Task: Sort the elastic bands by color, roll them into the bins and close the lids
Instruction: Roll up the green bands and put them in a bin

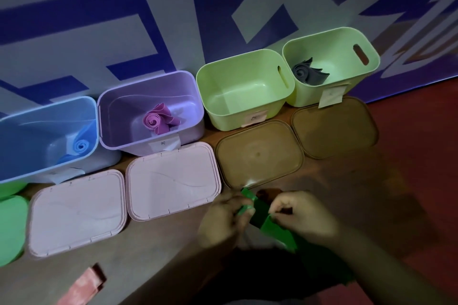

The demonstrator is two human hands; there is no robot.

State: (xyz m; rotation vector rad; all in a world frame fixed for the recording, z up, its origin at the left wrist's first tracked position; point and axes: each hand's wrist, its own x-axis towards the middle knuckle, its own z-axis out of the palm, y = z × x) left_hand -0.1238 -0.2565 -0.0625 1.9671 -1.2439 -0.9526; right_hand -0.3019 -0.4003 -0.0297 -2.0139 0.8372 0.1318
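The green band (pixel 275 229) is held low in front of the bins, above the brown surface, its near end trailing into shadow toward the person. The left hand (pixel 224 218) pinches the small started roll at the band's far end, fingers curled on it. The right hand (pixel 303 213) pinches the flat strip just beside it, also clamped on the band. The roll looks loose, so the likeliest failure is that it springs open once a hand lets go; the grey roll (pixel 306 73) in the far green bin (pixel 332 42) looks partly fanned out. Another risk is the wrong bin: two green bins stand side by side, and only the empty green bin (pixel 243 74) suits. A pink band (pixel 81 287) at lower left is easy to overlook.
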